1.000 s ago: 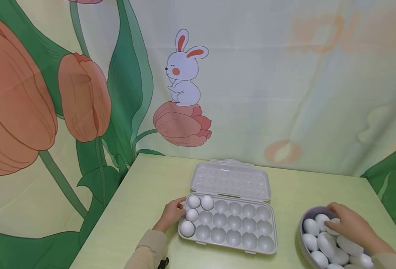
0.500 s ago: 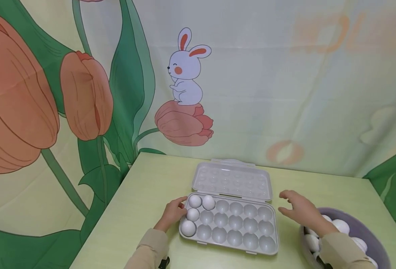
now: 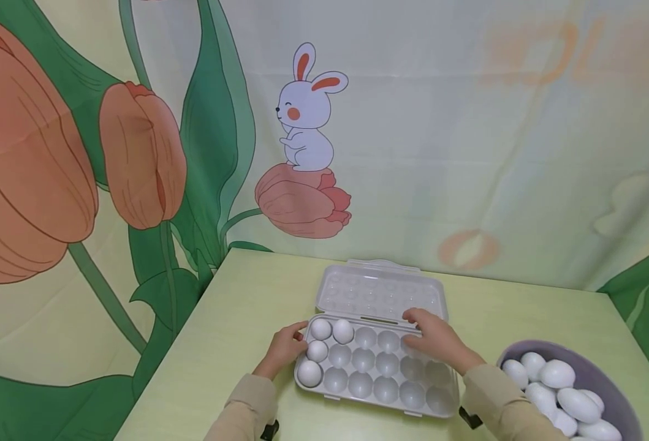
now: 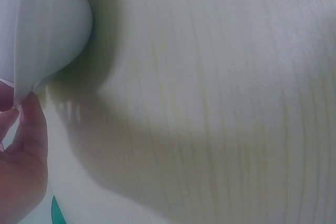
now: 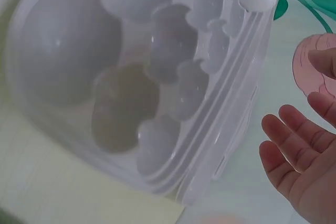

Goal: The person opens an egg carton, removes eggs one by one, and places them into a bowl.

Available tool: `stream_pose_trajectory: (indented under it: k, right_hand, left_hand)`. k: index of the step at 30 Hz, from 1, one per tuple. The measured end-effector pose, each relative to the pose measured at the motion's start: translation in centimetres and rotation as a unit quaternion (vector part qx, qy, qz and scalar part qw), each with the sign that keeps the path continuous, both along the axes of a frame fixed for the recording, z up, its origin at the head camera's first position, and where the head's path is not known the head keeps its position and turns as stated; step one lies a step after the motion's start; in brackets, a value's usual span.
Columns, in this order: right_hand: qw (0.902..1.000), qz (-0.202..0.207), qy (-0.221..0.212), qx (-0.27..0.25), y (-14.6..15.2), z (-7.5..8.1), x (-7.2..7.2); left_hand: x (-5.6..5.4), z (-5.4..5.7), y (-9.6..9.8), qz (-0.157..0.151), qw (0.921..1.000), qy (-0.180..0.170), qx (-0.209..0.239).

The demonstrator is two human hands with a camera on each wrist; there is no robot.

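A pale grey plastic egg tray lies on the table with its lid laid back behind it. White eggs fill its left column, and another egg sits second in the back row. At the left end my left hand pinches the rim; in the left wrist view the thumb and fingers meet on that edge. My right hand hovers over the tray's back right part. In the right wrist view its fingers are spread and loosely bent, with no egg seen between them.
To the right stands a purple-grey bowl of several white eggs, cut off by the frame's lower edge. A printed curtain with tulips and a rabbit hangs behind the pale table.
My right hand has left the bowl of eggs and moved left to above the tray. The left hand stays on the tray's rim, and the eggs in the tray look the same.
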State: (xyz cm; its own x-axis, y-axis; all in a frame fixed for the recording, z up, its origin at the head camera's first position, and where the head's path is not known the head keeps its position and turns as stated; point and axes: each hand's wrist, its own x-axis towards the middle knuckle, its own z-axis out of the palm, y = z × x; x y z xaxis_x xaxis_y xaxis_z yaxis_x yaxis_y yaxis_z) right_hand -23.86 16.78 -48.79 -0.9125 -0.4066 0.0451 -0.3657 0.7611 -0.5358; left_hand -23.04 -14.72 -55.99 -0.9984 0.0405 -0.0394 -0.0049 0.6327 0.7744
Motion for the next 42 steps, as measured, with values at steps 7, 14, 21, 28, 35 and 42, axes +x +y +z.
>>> stream_pose_trajectory:
  k: [7,14,21,28,35,42]
  right_hand:
    - [0.9996,0.003,-0.012,-0.024,-2.9,-1.8,-0.9]
    - [0.9985,-0.011,-0.027,-0.045,-5.4,-3.2,-1.6]
    - [0.9982,-0.009,-0.025,-0.054,-7.7,-4.1,-1.9]
    - [0.9978,-0.024,-0.019,-0.059,-9.6,-4.7,-1.5]
    - [0.9989,-0.029,-0.019,-0.03,-11.0,-5.7,-1.5]
    - [0.9985,-0.051,-0.002,-0.019,-11.7,-7.2,-1.9]
  left_hand:
    - [0.0,0.2,0.1,0.003,1.0,-0.004,0.004]
    - [0.1,0.2,0.1,0.004,1.0,-0.008,0.004]
    - [0.0,0.3,0.0,0.009,0.9999,-0.013,0.006]
    - [0.0,0.0,0.0,0.008,0.9993,-0.03,0.023]
    - [0.0,0.1,0.0,0.005,0.9996,-0.019,0.018]
    - [0.1,0.3,0.1,0.007,0.9997,-0.021,0.01]
